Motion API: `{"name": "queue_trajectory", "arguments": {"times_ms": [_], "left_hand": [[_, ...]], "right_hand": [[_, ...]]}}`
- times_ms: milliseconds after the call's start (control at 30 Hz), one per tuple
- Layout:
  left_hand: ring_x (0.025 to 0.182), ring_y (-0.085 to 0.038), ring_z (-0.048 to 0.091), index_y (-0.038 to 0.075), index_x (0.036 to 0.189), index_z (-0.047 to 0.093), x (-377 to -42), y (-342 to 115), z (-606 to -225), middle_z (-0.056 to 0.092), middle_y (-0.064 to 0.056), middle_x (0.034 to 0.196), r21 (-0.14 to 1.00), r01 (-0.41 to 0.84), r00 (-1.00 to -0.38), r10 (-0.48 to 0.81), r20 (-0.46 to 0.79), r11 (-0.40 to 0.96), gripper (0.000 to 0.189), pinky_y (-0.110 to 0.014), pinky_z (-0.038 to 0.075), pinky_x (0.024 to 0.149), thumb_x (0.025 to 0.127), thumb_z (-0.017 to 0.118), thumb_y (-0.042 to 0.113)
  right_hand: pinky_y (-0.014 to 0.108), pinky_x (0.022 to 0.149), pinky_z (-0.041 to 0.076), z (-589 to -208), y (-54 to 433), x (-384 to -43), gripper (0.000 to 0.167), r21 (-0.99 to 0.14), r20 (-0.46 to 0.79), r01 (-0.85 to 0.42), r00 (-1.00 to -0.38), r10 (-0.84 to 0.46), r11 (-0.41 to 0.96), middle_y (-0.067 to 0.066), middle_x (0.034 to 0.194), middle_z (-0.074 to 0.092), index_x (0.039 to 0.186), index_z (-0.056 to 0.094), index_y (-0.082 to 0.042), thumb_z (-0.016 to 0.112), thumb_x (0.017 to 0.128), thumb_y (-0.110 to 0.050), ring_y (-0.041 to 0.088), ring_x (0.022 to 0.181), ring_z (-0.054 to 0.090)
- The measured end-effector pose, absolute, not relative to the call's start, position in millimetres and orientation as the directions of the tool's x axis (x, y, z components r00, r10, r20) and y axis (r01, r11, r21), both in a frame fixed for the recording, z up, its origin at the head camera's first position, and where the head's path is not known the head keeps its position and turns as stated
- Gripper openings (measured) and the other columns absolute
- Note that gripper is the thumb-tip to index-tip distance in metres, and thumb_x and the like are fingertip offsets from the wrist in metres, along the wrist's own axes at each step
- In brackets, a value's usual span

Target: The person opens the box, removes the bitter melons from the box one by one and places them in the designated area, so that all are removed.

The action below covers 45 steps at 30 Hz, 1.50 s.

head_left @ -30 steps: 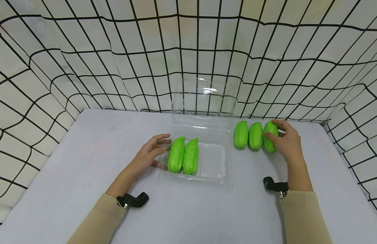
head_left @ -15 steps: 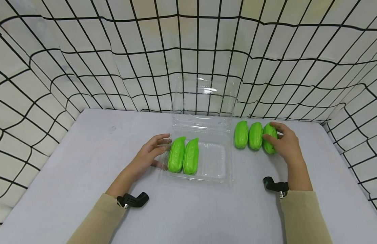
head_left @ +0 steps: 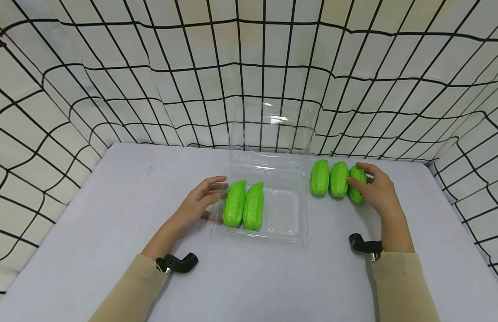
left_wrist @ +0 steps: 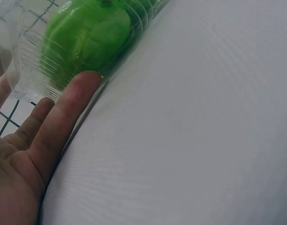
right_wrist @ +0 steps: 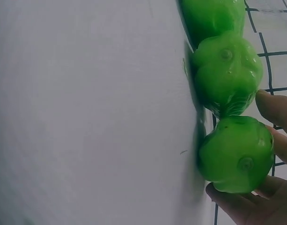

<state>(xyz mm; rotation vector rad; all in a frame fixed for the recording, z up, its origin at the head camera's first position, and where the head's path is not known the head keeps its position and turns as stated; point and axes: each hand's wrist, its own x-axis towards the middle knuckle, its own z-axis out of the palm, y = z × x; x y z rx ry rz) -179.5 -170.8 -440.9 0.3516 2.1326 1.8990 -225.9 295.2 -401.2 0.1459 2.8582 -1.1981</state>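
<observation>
My right hand (head_left: 376,188) grips the rightmost green ridged gourd (right_wrist: 237,152) of a row of three, thumb on one side and fingers on the other. Beside it on the table lie the middle gourd (head_left: 339,180) and the left gourd (head_left: 320,178). A clear plastic clamshell box (head_left: 283,210) stands open at the centre, its lid (head_left: 273,125) raised against the back. Side by side in its left part lie two more gourds, one at the wall (head_left: 234,204) and another (head_left: 253,206) touching it. My left hand (head_left: 196,201) rests its extended fingers (left_wrist: 71,103) along the box's left side.
Everything stands on a white-covered table (head_left: 265,281). White walls with a black wire grid (head_left: 172,67) rise behind it and on both sides. Each wrist wears a strap with a black camera, left (head_left: 180,263) and right (head_left: 363,244).
My right hand has shifted slightly toward me, and the gourd in its fingers has moved a little with it. The left hand and the box stay put; the head view has shifted slightly.
</observation>
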Motion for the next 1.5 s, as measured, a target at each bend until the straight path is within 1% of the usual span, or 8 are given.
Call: {"name": "queue_trajectory", "arguments": {"times_ms": [233,433,533,633,767,933,1300,1500], "left_hand": [[0.138,-0.038,0.043,0.017,0.152,0.037,-179,-171,-440,0.042,-0.014,0.152,0.994,0.009,-0.936,0.352,-0.029,0.107,0.047,-0.050,0.062,0.065,0.105,0.045,0.018],[0.138,-0.038,0.044,0.017,0.152,0.037,-180,-171,-441,0.042,-0.013,0.151,0.993,0.008,-0.937,0.349,-0.033,0.117,0.047,-0.050,0.062,0.066,0.105,0.045,0.019],[0.138,-0.037,0.044,0.018,0.152,0.037,-179,-171,-440,0.043,-0.012,0.151,0.993,0.006,-0.937,0.347,-0.036,0.118,0.047,-0.049,0.062,0.066,0.105,0.046,0.019],[0.138,-0.038,0.044,0.017,0.152,0.037,-179,-171,-440,0.042,-0.013,0.151,0.993,0.007,-0.937,0.347,-0.034,0.115,0.048,-0.049,0.062,0.066,0.105,0.046,0.019],[0.138,-0.039,0.043,0.015,0.152,0.036,-179,-172,-440,0.042,-0.015,0.152,0.994,0.011,-0.936,0.350,-0.029,0.113,0.048,-0.048,0.062,0.065,0.105,0.046,0.020],[0.138,-0.038,0.044,0.017,0.152,0.037,-179,-172,-440,0.042,-0.014,0.152,0.993,0.008,-0.937,0.349,-0.035,0.121,0.048,-0.047,0.062,0.066,0.105,0.047,0.021],[0.138,-0.040,0.043,0.016,0.152,0.038,-181,-171,-442,0.043,-0.014,0.152,0.993,0.001,-0.936,0.349,-0.042,0.120,0.048,-0.047,0.062,0.067,0.105,0.047,0.021],[0.138,-0.040,0.043,0.018,0.152,0.038,-180,-172,-440,0.043,-0.014,0.152,0.992,0.002,-0.935,0.352,-0.043,0.126,0.047,-0.046,0.062,0.067,0.105,0.047,0.022]], "right_hand": [[0.074,0.100,0.038,-393,292,-224,0.068,-0.701,-0.037,0.089,-0.995,0.089,0.707,0.023,0.160,0.030,0.154,0.038,-0.018,0.060,0.097,-0.047,0.052,0.141,0.032],[0.075,0.096,0.040,-380,285,-221,0.064,-0.685,0.032,0.040,-0.996,0.085,0.727,0.026,0.157,0.033,0.153,0.040,-0.020,0.059,0.097,-0.044,0.058,0.133,0.039],[0.075,0.096,0.040,-373,279,-219,0.063,-0.690,0.059,0.017,-0.995,0.079,0.724,0.025,0.156,0.034,0.153,0.041,-0.021,0.060,0.097,-0.044,0.058,0.131,0.041],[0.071,0.101,0.040,-367,272,-217,0.062,-0.709,0.091,-0.019,-0.994,0.065,0.705,0.021,0.157,0.035,0.151,0.044,-0.020,0.062,0.097,-0.043,0.053,0.136,0.040],[0.061,0.110,0.039,-360,260,-213,0.059,-0.761,0.128,-0.080,-0.991,0.028,0.644,0.012,0.158,0.037,0.148,0.048,-0.019,0.065,0.096,-0.040,0.041,0.143,0.037],[0.051,0.112,0.041,-354,238,-209,0.055,-0.787,0.162,-0.147,-0.986,-0.030,0.599,0.005,0.153,0.045,0.144,0.052,-0.020,0.068,0.094,-0.036,0.031,0.142,0.040],[0.047,0.109,0.045,-353,203,-201,0.050,-0.827,0.183,-0.236,-0.971,-0.153,0.510,-0.001,0.146,0.051,0.138,0.057,-0.018,0.073,0.092,-0.029,0.026,0.138,0.046],[0.048,0.109,0.045,-356,186,-197,0.051,-0.820,0.169,-0.255,-0.963,-0.210,0.512,0.001,0.146,0.050,0.138,0.056,-0.018,0.073,0.091,-0.028,0.028,0.138,0.045]]}}
